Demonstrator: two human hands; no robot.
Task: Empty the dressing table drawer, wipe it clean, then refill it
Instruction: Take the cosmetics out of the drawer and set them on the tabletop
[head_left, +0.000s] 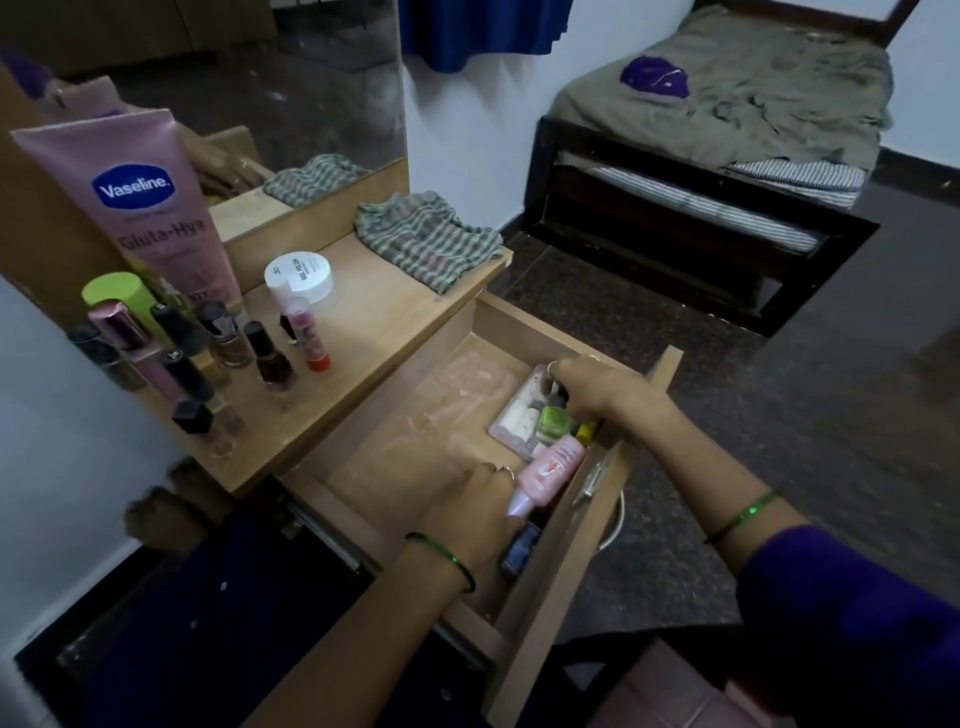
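Drawer (545, 597) of the dressing table stands pulled out below the worktop (384, 322), its dusty wooden floor bare on the left and its remaining things gathered along the right side; nearest, the left hand (470, 506), with a green bangle at the wrist, reaches in beside a pink tube (550, 470) and a dark blue bottle (522, 548), its fingers curled downward, though what they are grasping I cannot tell; just beyond, the right hand (597, 389) reaches over a clear packet (519, 415) of small white items and a green nail polish bottle (551, 420), its fingers bent down among small bottles, and whether they grasp one I cannot tell; on the worktop to the left stand several nail polish bottles (270, 358), a red-capped lip balm (306, 338), a white round tub (300, 276), a green-capped container (117, 299) and a tall pink Vaseline tube (140, 197); a checked cloth (426, 236) lies crumpled at the far edge, below the mirror (291, 78); farther off stands a dark-framed bed (727, 130) with an olive sheet.
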